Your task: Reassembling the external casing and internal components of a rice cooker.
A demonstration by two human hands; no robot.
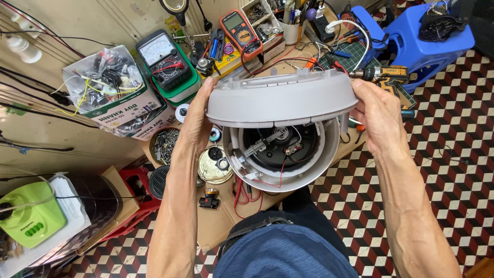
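My left hand (197,121) and my right hand (378,116) grip opposite sides of a round grey plastic base cover (280,98). The cover is lifted and tilted above an upturned round grey appliance body (319,164) on the wooden workbench. Inside the open body I see a black inner shell, a metal bracket and red, black and white wires (280,154). The body's near rim faces me, above my lap.
Behind the appliance lie an analog meter (163,61), an orange digital multimeter (240,30), a box of bagged parts (110,82), a tin of screws (165,144) and a cordless drill (383,73). A blue stool (411,38) stands far right. A green appliance (31,216) sits on the floor at left.
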